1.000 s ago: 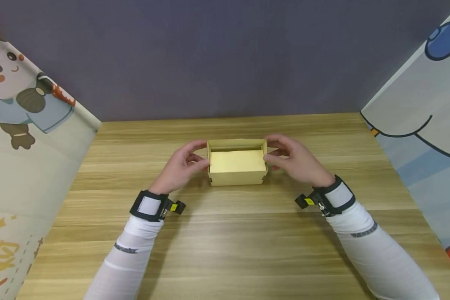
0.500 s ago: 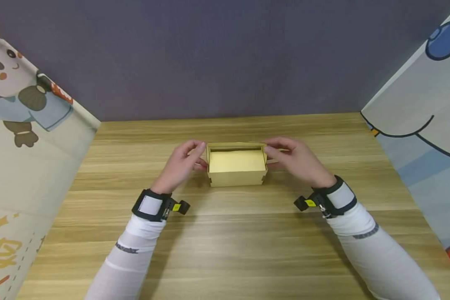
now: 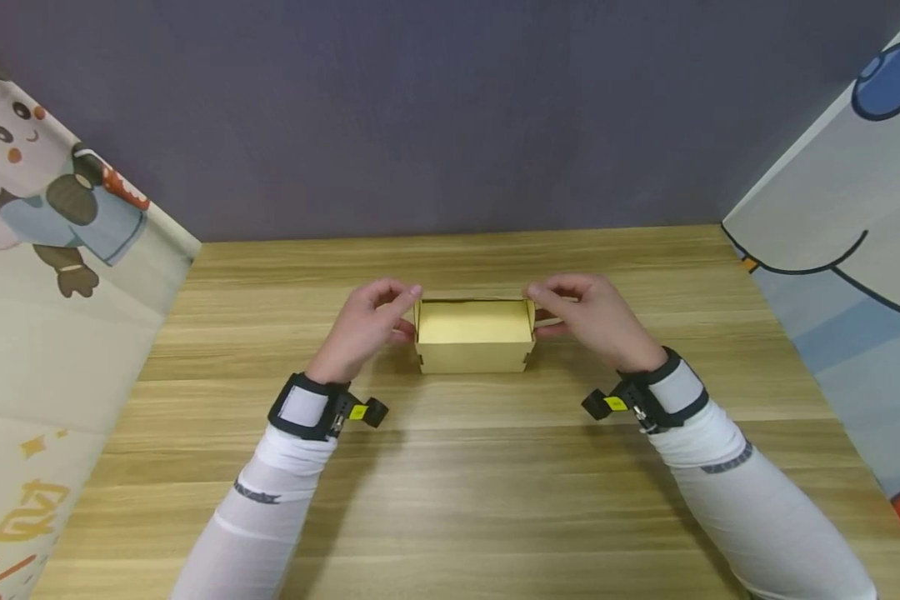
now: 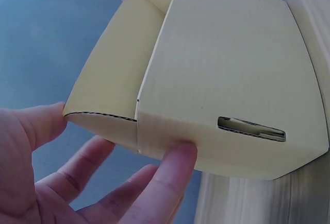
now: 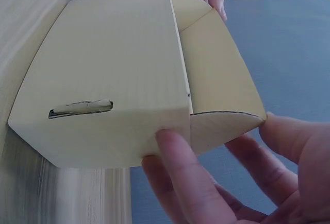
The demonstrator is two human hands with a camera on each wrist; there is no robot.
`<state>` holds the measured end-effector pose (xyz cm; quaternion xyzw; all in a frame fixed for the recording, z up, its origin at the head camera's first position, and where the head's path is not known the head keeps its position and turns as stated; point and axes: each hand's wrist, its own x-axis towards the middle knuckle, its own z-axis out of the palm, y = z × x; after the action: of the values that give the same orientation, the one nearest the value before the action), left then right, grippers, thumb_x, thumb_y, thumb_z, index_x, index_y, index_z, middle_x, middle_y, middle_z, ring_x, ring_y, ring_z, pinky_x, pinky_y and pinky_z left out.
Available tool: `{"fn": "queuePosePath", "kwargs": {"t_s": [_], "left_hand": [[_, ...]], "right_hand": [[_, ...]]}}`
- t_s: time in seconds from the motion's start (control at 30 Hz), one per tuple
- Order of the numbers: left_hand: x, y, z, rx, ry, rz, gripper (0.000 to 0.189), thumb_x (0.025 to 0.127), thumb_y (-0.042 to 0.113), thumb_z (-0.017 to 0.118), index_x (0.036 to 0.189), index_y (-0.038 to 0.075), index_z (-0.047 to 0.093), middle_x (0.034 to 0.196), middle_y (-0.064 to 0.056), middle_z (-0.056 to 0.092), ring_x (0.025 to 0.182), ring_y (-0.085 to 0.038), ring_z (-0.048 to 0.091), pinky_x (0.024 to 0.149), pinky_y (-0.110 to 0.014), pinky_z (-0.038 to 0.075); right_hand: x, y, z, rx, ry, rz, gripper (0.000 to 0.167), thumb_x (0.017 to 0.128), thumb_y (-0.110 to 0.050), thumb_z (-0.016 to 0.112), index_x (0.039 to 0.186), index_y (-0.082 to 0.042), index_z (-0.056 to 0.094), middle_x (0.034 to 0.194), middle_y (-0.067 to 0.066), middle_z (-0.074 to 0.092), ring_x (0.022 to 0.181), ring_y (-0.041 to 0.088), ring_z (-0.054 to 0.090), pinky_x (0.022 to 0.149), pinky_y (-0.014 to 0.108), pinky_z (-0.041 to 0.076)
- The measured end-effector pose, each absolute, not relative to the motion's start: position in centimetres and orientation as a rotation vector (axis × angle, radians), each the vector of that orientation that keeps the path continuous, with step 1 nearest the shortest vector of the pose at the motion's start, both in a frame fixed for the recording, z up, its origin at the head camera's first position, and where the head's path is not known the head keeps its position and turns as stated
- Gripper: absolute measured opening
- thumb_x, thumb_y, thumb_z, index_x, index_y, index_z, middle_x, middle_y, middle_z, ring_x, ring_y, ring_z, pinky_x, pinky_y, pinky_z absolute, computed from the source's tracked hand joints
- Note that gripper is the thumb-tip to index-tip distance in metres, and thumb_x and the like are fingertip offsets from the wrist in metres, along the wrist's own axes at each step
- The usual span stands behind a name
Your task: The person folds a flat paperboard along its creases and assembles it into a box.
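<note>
A small yellow-tan cardboard box [image 3: 476,357] stands on the table, its long front wall facing me. At the top, a flap [image 4: 116,54] with rounded side ears rises beyond the front wall in the left wrist view. My left hand [image 3: 365,323] holds the left end: the thumb is at the flap's corner, and a finger touches the side wall. At the right end, my right hand [image 3: 588,317] does the same, with the thumb at the flap's other corner [image 5: 262,118] and fingertips against the box side. Slots show near the front wall's lower corners.
The box sits on a wood-grain table [image 3: 472,492]. A dark blue-grey wall [image 3: 457,117] rises behind it. Printed cartoon panels stand at the left [image 3: 52,333] and right [image 3: 840,250]. Both wrists wear black camera straps.
The flap's upper edge has come down toward me, narrowing the gap behind the pale panel. Both thumbs have shifted from the side walls to the flap's corners. The box stays in place.
</note>
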<state>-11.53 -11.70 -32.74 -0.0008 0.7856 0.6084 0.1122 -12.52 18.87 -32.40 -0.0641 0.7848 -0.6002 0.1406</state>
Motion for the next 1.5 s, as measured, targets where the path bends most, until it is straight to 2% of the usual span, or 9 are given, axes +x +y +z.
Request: {"fn": "queuePosePath", "kwargs": {"t_s": [0.2, 0.37, 0.47, 0.73, 1.03, 1.5], "left_hand": [[-11.4, -12.1, -33.1, 0.001, 2.222, 1.796, 0.058, 0.088, 0.049, 0.065, 0.128, 0.009, 0.054, 0.122, -0.011, 0.057, 0.092, -0.032, 0.066, 0.079, -0.046, 0.059], [-11.1, -12.5, -33.2, -0.031, 2.141, 1.739, 0.065, 0.087, 0.051, 0.066, 0.133, 0.008, 0.05, 0.128, -0.012, 0.055, 0.099, -0.037, 0.065, 0.083, -0.051, 0.057], [-11.0, -12.6, -33.3, -0.041, 2.108, 1.7, 0.067, 0.087, 0.051, 0.066, 0.134, 0.007, 0.05, 0.132, -0.012, 0.054, 0.103, -0.039, 0.064, 0.084, -0.049, 0.056], [-10.9, -12.7, -33.8, -0.049, 2.075, 1.652, 0.067, 0.085, 0.052, 0.067, 0.133, 0.007, 0.053, 0.134, -0.012, 0.056, 0.103, -0.033, 0.066, 0.085, -0.046, 0.057], [-10.8, -12.8, -34.4, -0.006, 2.091, 1.667, 0.059, 0.088, 0.04, 0.069, 0.135, 0.007, 0.053, 0.128, -0.012, 0.061, 0.101, -0.03, 0.068, 0.085, -0.044, 0.057], [-10.6, -12.8, -35.0, 0.011, 2.129, 1.678, 0.058, 0.087, 0.036, 0.072, 0.133, 0.006, 0.054, 0.126, -0.013, 0.061, 0.097, -0.033, 0.068, 0.085, -0.045, 0.057]], "right_hand": [[-12.6, 19.1, -32.7, -0.226, 2.274, -1.715, 0.042, 0.091, -0.034, 0.066, 0.122, -0.007, 0.061, 0.123, 0.014, 0.059, 0.101, 0.024, 0.066, 0.082, 0.037, 0.059], [-12.6, 19.5, -33.2, -0.237, 2.258, -1.668, 0.053, 0.09, -0.036, 0.067, 0.13, -0.005, 0.054, 0.124, 0.014, 0.06, 0.104, 0.029, 0.066, 0.085, 0.042, 0.057], [-12.6, 19.8, -33.4, -0.237, 2.255, -1.582, 0.06, 0.09, -0.042, 0.066, 0.133, -0.004, 0.053, 0.123, 0.016, 0.062, 0.102, 0.032, 0.067, 0.081, 0.042, 0.058], [-12.5, 20.3, -33.6, -0.234, 2.196, -1.496, 0.061, 0.09, -0.047, 0.063, 0.133, -0.004, 0.055, 0.125, 0.016, 0.062, 0.098, 0.035, 0.068, 0.079, 0.045, 0.059], [-12.2, 20.3, -33.9, -0.24, 2.195, -1.515, 0.06, 0.089, -0.041, 0.068, 0.135, -0.005, 0.054, 0.127, 0.015, 0.062, 0.103, 0.038, 0.066, 0.077, 0.046, 0.059], [-11.9, 20.1, -34.2, -0.239, 2.197, -1.562, 0.061, 0.088, -0.037, 0.07, 0.136, -0.004, 0.052, 0.126, 0.016, 0.062, 0.101, 0.039, 0.066, 0.076, 0.045, 0.059]]}}
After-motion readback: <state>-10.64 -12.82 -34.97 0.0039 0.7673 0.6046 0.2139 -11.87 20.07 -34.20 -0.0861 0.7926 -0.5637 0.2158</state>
